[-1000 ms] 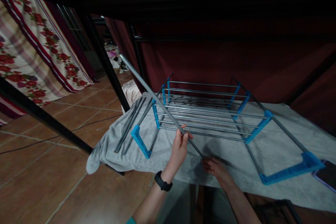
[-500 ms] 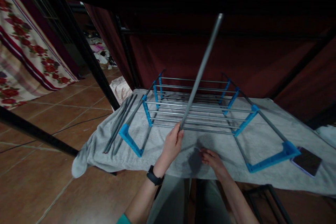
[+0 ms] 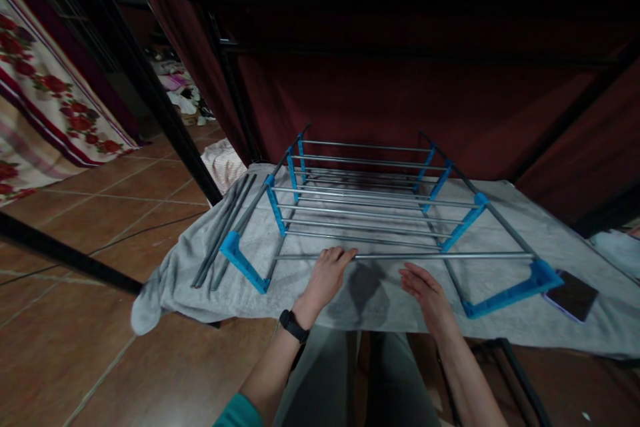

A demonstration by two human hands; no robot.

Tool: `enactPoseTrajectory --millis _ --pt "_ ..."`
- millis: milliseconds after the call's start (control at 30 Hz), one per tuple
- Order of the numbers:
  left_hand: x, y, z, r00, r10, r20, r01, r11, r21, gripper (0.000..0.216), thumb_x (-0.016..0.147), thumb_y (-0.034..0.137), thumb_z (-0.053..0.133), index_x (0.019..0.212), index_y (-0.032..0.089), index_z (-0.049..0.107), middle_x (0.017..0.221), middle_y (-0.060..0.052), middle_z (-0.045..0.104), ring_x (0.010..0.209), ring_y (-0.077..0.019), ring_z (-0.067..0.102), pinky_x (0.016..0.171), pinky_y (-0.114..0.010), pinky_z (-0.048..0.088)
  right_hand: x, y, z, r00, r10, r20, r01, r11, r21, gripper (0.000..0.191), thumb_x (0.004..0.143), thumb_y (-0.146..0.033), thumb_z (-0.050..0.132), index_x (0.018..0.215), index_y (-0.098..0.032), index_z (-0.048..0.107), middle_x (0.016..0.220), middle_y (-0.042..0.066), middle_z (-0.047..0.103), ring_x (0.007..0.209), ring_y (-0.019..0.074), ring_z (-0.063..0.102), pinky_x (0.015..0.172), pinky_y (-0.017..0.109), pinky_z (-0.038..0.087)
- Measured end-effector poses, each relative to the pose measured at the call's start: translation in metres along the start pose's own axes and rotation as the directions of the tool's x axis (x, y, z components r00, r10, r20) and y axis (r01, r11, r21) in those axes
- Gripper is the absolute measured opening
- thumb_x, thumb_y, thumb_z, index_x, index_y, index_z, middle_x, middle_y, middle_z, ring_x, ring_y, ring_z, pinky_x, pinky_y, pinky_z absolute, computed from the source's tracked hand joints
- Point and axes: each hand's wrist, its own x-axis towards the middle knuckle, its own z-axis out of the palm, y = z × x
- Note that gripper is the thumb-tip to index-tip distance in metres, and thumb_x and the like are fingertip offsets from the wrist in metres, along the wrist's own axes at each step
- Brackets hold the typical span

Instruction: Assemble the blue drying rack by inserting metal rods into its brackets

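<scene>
My left hand [image 3: 327, 275] is closed round a grey metal tube [image 3: 400, 256], which lies level across the front of a shelf rack [image 3: 373, 210]. The tube's right end comes close to the blue plastic bracket [image 3: 535, 283] on that side; whether it touches, I cannot tell. Its left end is near the front left blue bracket [image 3: 244, 263]. My right hand [image 3: 427, 293] is just below the tube, fingers stretched out, holding nothing. The rack lies on its side, with blue side pieces joined by several thin metal tubes.
Several loose grey tubes [image 3: 223, 233] lie left of the rack on the grey blanket [image 3: 400, 313]. A phone [image 3: 573, 295] lies beside the right bracket. Black bed-frame posts [image 3: 155, 90] stand at the left, and a dark red curtain [image 3: 350, 93] hangs behind.
The tube in my left hand has swung down from pointing up and away to lying level across the rack. My right hand has moved right and its fingers have opened out.
</scene>
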Motion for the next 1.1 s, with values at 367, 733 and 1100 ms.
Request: enactPoseTrajectory --millis 367,733,1100 --pt "-0.027 -0.034 0.005 0.956 -0.083 0.282 -0.061 0.883 0.466 0.058 0.086 0.002 0.041 0.135 0.029 0.053 0.105 -0.006 0.060 0.098 -0.0219 0.055 0.089 -0.037 0.041 0.001 0.020 -0.010 0.999 0.050 0.017 -0.052 0.958 0.282 0.027 0.064 -0.037 0.081 0.086 -0.026 0.069 0.090 0.002 0.074 0.095 0.0214 0.069 0.089 0.039 0.055" --pt "-0.025 -0.053 0.009 0.956 -0.126 0.264 -0.028 0.859 0.511 0.050 0.089 0.006 0.035 0.133 0.020 0.056 0.107 -0.010 0.066 0.096 -0.0224 0.060 0.093 -0.038 0.039 0.039 0.039 -0.007 0.988 0.042 -0.150 0.019 0.924 0.382 0.024 0.060 -0.022 0.083 0.070 -0.021 0.061 0.078 0.000 0.071 0.074 0.0175 0.069 0.073 0.034 0.059" --pt "-0.049 -0.078 -0.004 0.974 -0.212 0.085 0.104 0.744 0.660 0.038 0.091 0.016 0.038 0.115 0.014 0.067 0.102 -0.012 0.069 0.098 -0.0273 0.060 0.099 -0.045 0.032 0.061 0.041 -0.045 0.964 0.088 -0.251 0.024 0.910 0.413 0.011 0.074 -0.021 0.071 0.078 -0.021 0.061 0.078 0.003 0.073 0.074 0.0159 0.070 0.067 0.028 0.061"
